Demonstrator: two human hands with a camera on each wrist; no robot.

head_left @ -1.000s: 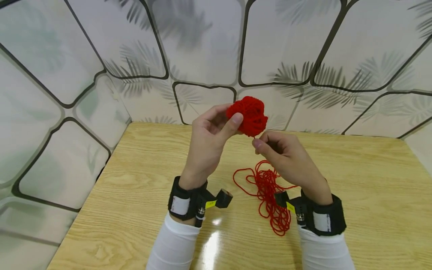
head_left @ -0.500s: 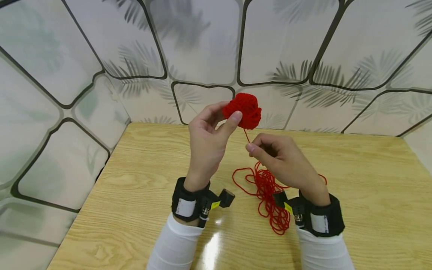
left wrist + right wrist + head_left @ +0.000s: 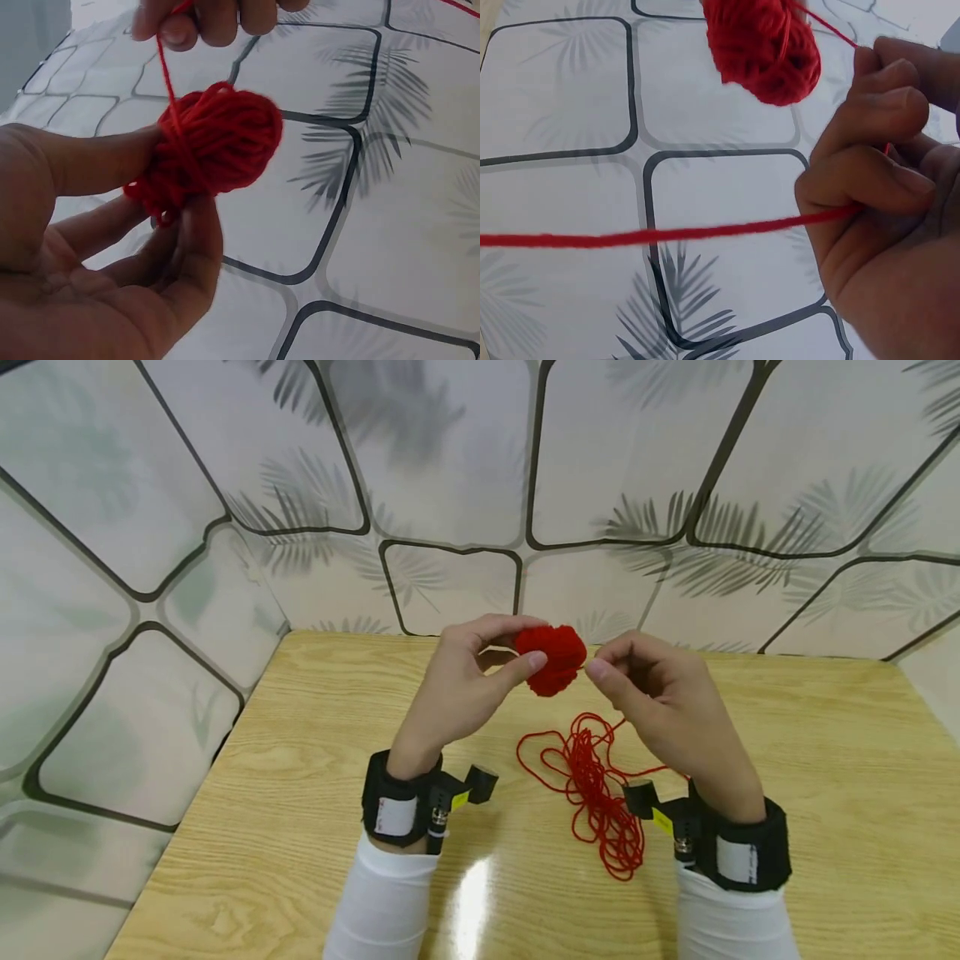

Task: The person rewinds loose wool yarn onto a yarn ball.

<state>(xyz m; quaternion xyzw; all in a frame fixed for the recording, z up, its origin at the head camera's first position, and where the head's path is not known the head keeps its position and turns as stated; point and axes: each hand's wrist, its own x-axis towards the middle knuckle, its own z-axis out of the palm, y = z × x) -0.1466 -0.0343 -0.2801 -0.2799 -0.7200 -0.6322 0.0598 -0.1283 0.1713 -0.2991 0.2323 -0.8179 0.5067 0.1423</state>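
Note:
A small ball of red yarn [image 3: 558, 658] is held up over the far part of the table, pinched between the thumb and fingers of my left hand [image 3: 468, 685]. In the left wrist view, strands wrap round the yarn ball [image 3: 225, 139] in several directions. My right hand [image 3: 663, 702] pinches the yarn strand just right of the ball, thumb against curled fingers. The right wrist view shows the strand [image 3: 832, 26] taut from ball to fingertips, and its other length [image 3: 652, 235] leaving from under the curled lower fingers. A loose tangle of red yarn [image 3: 592, 785] lies on the table below.
The wooden table [image 3: 300, 827] ends at a patterned wall panel [image 3: 457, 460] behind it, with another panel [image 3: 82, 710] along the left. Each wrist wears a black strap, the left strap [image 3: 397, 810] and the right strap [image 3: 750, 852], with a small camera mount.
The yarn ball has come down slightly and turned in my left hand. My right hand, still pinching the strand, has passed from below the ball to its right side.

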